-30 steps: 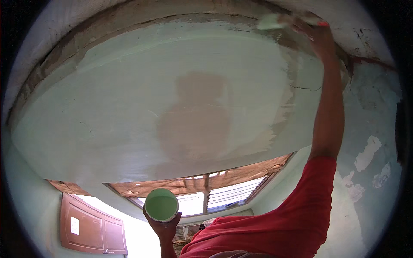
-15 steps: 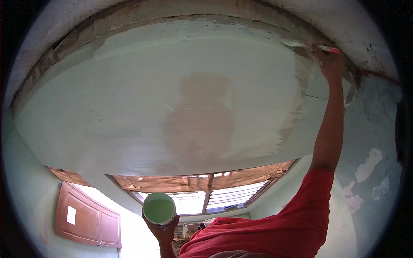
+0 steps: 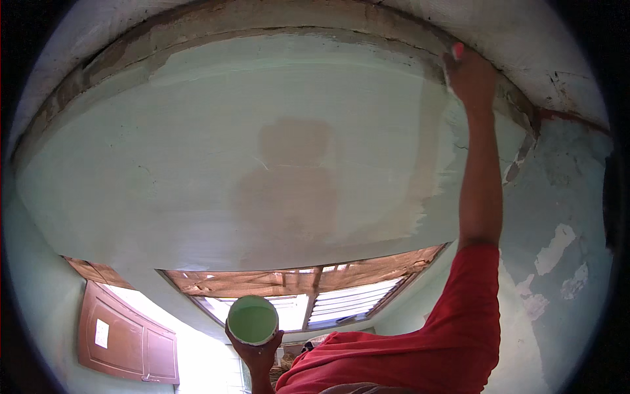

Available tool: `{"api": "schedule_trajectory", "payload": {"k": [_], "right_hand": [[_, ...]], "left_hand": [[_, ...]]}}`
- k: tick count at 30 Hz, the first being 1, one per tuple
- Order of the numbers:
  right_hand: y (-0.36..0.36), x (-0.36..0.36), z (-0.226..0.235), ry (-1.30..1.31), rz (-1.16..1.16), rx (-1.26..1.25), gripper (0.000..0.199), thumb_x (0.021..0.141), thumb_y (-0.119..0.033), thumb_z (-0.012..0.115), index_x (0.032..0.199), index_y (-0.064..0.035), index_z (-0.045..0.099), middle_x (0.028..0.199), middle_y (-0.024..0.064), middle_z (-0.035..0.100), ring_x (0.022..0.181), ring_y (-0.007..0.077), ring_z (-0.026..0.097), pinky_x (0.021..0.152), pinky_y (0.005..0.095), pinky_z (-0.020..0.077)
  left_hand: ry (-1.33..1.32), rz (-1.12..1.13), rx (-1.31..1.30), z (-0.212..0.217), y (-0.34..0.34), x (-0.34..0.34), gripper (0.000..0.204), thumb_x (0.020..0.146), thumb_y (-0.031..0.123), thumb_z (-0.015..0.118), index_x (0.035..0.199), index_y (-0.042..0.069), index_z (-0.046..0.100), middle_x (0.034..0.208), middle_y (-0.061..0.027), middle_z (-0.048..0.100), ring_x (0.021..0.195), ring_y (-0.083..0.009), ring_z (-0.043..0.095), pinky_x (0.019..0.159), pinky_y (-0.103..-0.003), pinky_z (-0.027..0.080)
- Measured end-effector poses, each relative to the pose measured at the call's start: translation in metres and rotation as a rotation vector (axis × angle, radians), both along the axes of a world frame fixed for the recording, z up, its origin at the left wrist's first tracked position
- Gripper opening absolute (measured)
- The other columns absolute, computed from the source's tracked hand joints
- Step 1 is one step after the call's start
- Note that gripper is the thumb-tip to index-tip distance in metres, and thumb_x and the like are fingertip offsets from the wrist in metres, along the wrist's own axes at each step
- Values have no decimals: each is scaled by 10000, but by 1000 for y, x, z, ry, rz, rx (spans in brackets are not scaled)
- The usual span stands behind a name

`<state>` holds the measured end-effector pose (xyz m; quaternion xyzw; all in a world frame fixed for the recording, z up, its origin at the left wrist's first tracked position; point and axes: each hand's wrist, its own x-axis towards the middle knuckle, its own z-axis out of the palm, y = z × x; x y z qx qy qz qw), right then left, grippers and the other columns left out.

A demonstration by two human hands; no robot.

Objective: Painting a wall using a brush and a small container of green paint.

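Low in the view, my left hand [image 3: 257,360] is wrapped round a round tub [image 3: 252,340] with pale green paint in it. Raised to the upper right, my right hand [image 3: 474,82] grips a paintbrush [image 3: 457,50]; the red end of its handle sticks up above the fingers. Most of the brush, bristles included, is hidden by the hand or too small to make out. That hand is beside the top edge of a pale green wall [image 3: 367,131], near the bare grey-brown strip [image 3: 315,14]. A damp-looking darker band runs down the wall left of my forearm.
Below the painted wall is a window [image 3: 354,299] with slats and a brown covering along its top. A brown wooden door [image 3: 108,331] stands at lower left. The right-hand wall [image 3: 558,190] has peeling white patches. Overhead is a stained whitish ceiling [image 3: 525,46].
My right hand has moved left and slightly up along the wall's top edge. The brush has turned from nearly level to handle-end up. The tub sits slightly farther right in view.
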<state>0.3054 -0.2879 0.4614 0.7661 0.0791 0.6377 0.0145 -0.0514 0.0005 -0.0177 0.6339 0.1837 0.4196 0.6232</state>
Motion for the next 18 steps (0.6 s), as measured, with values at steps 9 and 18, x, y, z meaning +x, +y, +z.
{"api": "schedule_trajectory", "payload": {"k": [9, 18], "right_hand": [[252, -96, -4, -66, 801, -251, 160, 815, -144, 631, 838, -43, 752, 835, 162, 726, 837, 331, 715, 758, 463, 564], [153, -27, 11, 140, 911, 142, 439, 758, -405, 800, 831, 6, 666, 740, 152, 694, 652, 261, 673, 642, 421, 535]], "left_hand": [[-29, -45, 71, 9, 1, 10, 1125, 550, 132, 948, 1454, 21, 287, 1282, -138, 497, 1162, -268, 538, 979, -403, 489], [-64, 29, 55, 21, 6, 3, 1060, 549, 82, 934, 1414, 46, 322, 1245, -113, 512, 1147, -244, 542, 982, -404, 500]]}}
